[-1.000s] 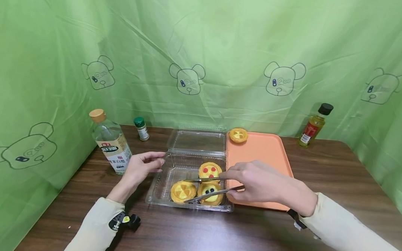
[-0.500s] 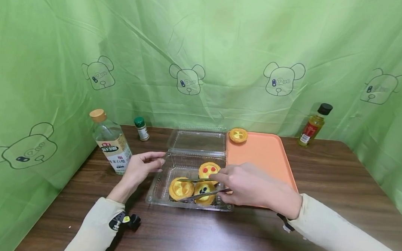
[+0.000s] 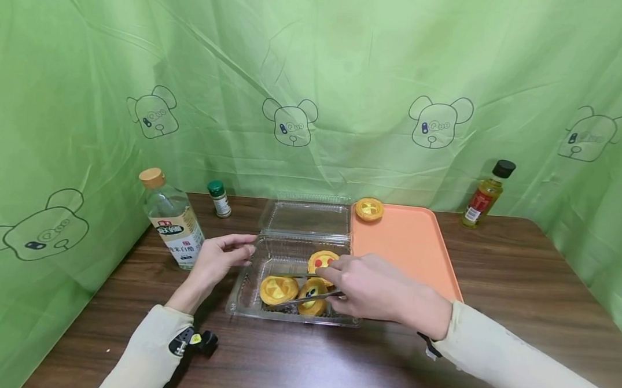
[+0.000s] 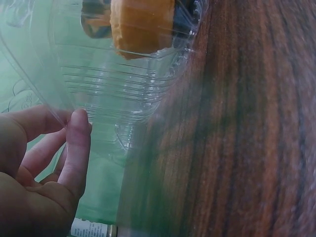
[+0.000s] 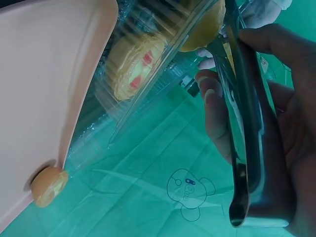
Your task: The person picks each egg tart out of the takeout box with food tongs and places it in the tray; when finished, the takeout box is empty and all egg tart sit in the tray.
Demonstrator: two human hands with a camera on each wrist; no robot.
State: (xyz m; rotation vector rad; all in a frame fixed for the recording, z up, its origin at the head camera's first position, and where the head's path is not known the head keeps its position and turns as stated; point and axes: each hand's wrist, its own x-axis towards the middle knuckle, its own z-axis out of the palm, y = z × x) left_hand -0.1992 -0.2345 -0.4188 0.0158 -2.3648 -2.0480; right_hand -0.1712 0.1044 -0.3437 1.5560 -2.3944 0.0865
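My right hand (image 3: 364, 283) holds metal tongs (image 5: 254, 143) over a clear plastic clamshell box (image 3: 251, 307). Between the tong tips, at the box's left, is an egg tart with yellow-orange pieces (image 3: 278, 290). A tart with dark berries (image 3: 311, 307) stands tilted beside it, partly behind the tongs. Behind them lies a tart with red dots (image 3: 320, 259), partly hidden by my right fingers. My left hand (image 3: 222, 259) pinches the box's left rim between thumb and finger, plain in the left wrist view. The box's lid (image 3: 307, 219) lies folded back.
Right of the box lies an orange tray (image 3: 408, 236), with another tart (image 3: 369, 209) at its back left corner. A vinegar bottle (image 3: 176, 228) and a green-capped shaker (image 3: 219, 198) stand at the left. An oil bottle (image 3: 485, 196) stands at the back right.
My right hand and the tongs have moved left. The yellow-orange tart has slid slightly left, and the berry tart has shifted left and tipped up. My left hand stays put.
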